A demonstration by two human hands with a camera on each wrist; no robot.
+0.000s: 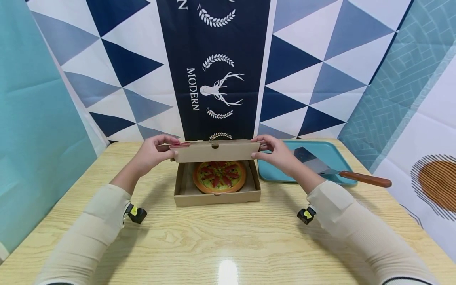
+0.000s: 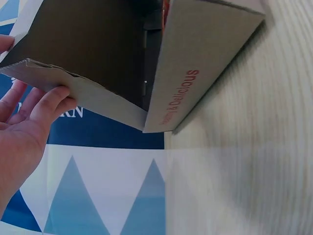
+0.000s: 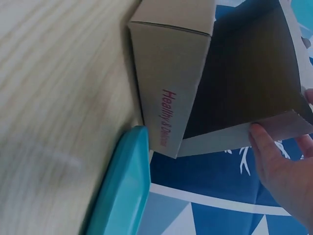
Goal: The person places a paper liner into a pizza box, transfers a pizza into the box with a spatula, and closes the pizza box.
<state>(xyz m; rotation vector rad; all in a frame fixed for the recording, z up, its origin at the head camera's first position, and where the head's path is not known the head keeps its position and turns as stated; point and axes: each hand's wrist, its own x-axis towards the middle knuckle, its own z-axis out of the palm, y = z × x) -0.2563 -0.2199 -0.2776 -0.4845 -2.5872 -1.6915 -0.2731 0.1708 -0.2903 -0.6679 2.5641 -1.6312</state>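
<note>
A brown cardboard pizza box (image 1: 217,194) sits in the middle of the wooden table with a toy pizza (image 1: 219,177) inside. Its lid (image 1: 215,151) hangs half lowered over the back of the box. My left hand (image 1: 164,148) pinches the lid's left end, thumb on top and fingers under the flap (image 2: 88,95). My right hand (image 1: 265,147) pinches the right end the same way. The wrist views show the box side walls (image 2: 195,63) (image 3: 166,93) with red lettering, and the fingers (image 2: 46,105) (image 3: 266,147) against the lid's edge.
A teal tray (image 1: 322,150) lies just right of the box, touching its side (image 3: 122,186). A metal spatula with a wooden handle (image 1: 365,180) rests on it. Patterned cloth backdrops close in the table at the back and both sides.
</note>
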